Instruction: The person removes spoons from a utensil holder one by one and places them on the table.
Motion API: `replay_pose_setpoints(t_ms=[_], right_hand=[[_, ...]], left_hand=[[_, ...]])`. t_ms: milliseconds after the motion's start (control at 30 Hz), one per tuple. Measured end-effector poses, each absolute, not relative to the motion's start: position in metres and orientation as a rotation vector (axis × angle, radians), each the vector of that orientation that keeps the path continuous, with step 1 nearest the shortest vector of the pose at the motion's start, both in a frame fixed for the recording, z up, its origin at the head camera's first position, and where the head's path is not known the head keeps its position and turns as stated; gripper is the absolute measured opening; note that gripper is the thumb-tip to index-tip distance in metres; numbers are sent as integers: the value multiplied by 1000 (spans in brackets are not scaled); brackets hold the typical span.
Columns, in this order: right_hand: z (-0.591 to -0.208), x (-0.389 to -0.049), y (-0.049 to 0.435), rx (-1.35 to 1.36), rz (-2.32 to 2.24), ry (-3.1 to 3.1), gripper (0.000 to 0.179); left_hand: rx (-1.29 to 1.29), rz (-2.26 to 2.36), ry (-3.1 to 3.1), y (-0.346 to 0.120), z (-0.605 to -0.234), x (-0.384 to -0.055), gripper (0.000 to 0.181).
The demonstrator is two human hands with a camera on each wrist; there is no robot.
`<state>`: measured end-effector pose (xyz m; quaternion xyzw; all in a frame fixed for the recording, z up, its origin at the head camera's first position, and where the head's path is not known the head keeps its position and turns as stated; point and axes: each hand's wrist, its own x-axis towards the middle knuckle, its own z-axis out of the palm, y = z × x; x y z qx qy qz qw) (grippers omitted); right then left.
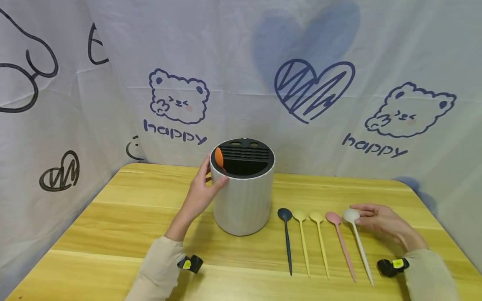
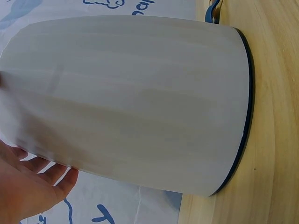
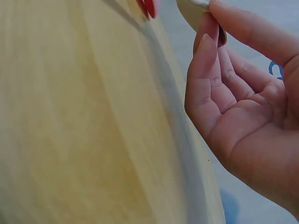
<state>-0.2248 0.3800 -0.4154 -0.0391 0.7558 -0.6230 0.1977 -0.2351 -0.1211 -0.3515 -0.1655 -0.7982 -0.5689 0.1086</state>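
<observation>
A white round utensil holder point(image 1: 242, 205) with a black slotted top stands on the table. My left hand point(image 1: 201, 190) grips its upper left side, thumb on the front and fingers round the side. An orange spoon point(image 1: 219, 157) stands in the holder, its bowl above the rim and its handle mostly hidden. On the right, my right hand point(image 1: 384, 221) pinches the bowl of a white spoon point(image 1: 351, 215) between thumb and fingers. Left of it lie a pink spoon point(image 1: 333, 217), two yellow spoons point(image 1: 316, 216) and a dark blue spoon point(image 1: 284, 215), handles towards me.
The wooden table point(image 1: 124, 209) ends at a back edge just behind the holder. A white cloth point(image 1: 241, 54) with blue drawings hangs behind it and along the left side. Black wrist cameras point(image 1: 393, 266) sit on both sleeves.
</observation>
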Motion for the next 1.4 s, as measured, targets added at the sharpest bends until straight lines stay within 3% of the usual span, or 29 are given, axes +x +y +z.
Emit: replay_pose_setpoints(t_ms=[267,1400], right_hand=[[-417,-226,381,-124,-1803,1977,40],[-426,-228,378,-56,-1642,2159,59]], left_hand=[[-484,-1676,-2347,-122,-352,-235,84],[-499,-1666,-2346,-123,-352,-235,82]])
